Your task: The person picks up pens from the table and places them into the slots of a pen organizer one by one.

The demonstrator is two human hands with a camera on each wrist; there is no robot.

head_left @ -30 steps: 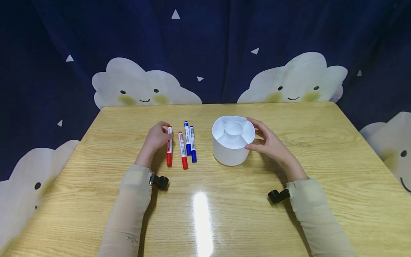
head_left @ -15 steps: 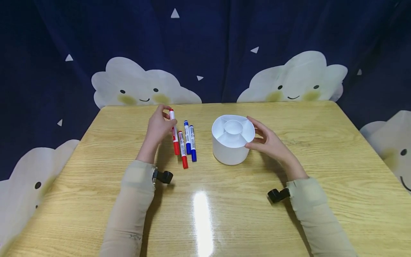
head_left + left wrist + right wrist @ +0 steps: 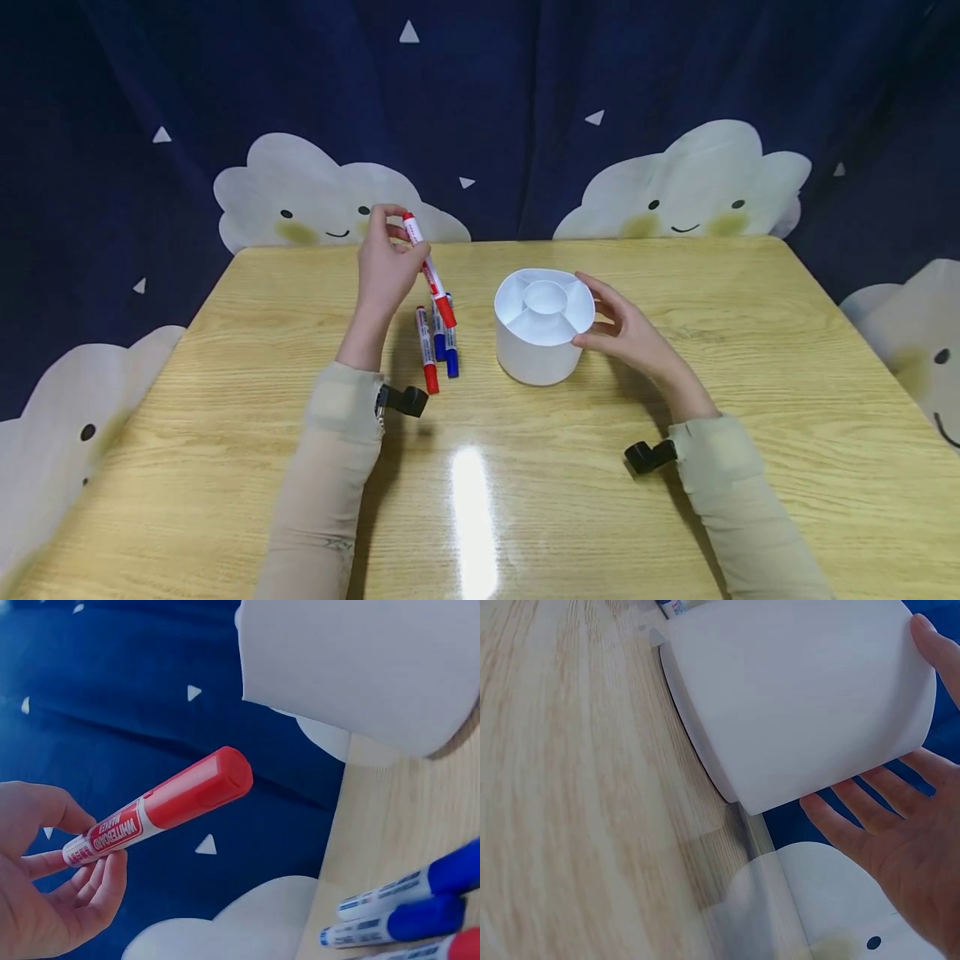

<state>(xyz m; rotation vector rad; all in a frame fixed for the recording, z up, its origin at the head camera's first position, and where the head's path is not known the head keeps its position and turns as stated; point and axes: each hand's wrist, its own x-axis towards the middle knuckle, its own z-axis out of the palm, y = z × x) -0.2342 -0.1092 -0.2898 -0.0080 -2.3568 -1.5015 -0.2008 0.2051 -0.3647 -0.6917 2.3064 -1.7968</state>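
My left hand (image 3: 384,271) pinches a red whiteboard marker (image 3: 196,790) between thumb and fingers, raised over the table. The marker slants, its red cap end pointing down and to the right in the head view. Below it lie another red marker (image 3: 426,354) and two blue markers, one (image 3: 452,360) partly hidden behind the held marker. A white round pen organizer (image 3: 536,364) with divided compartments stands upright to their right. At its right side, my right hand (image 3: 630,337) holds the rim with thumb and fingers spread around the wall (image 3: 802,697).
The wooden table (image 3: 555,492) reaches back to a dark blue curtain (image 3: 495,100) with white clouds and triangles. Black wrist cameras sit on both sleeves, the left one (image 3: 405,401) near the markers and the right one (image 3: 649,457) before the organizer.
The left hand has lifted the red marker off the table and carried it up and rightward, over the other markers, tilting it. The right hand and the organizer have stayed put.
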